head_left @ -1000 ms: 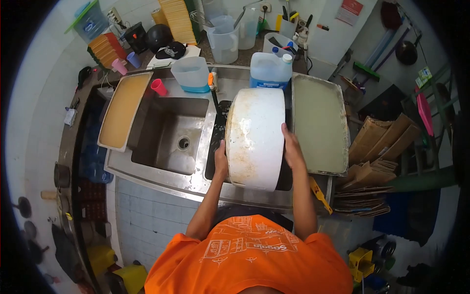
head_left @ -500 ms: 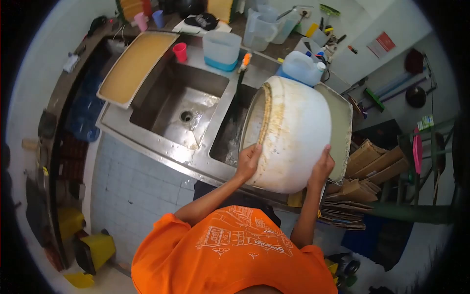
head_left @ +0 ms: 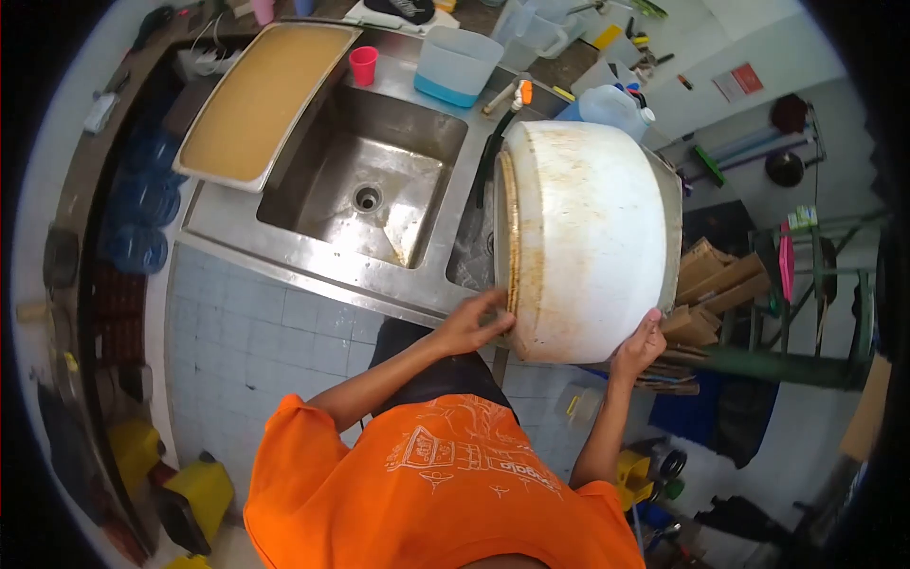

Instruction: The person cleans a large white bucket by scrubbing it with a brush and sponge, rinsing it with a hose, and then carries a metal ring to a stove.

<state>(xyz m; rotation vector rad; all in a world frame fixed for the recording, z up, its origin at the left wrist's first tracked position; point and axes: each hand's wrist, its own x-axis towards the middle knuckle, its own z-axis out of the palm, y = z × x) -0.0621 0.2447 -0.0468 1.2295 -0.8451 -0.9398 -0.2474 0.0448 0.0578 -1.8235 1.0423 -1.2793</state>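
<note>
A large white round tub (head_left: 597, 237) with brown stains lies tipped on its side over the right sink basin, its mouth facing left. Around the lower part of its rim are the fingers of my left hand (head_left: 472, 324), slightly blurred, with the thumb apart from them. My right hand (head_left: 642, 349) grips the tub's lower right edge near its base, thumb up along the outside. The inside of the tub is hidden from me. Behind it, a hose with an orange tap (head_left: 524, 92) runs down into the right basin (head_left: 471, 251).
The left sink basin (head_left: 365, 197) is wet. A tan-filled tray (head_left: 261, 104) rests across its left side. Behind stand a red cup (head_left: 363, 65), a container of blue liquid (head_left: 457, 68) and a jug (head_left: 611, 112). Folded cardboard (head_left: 716, 284) is at the right.
The tub has tipped further and shifted slightly right, showing more of its side. My left hand has slid lower along the rim, and my right hand has moved slightly down with the tub.
</note>
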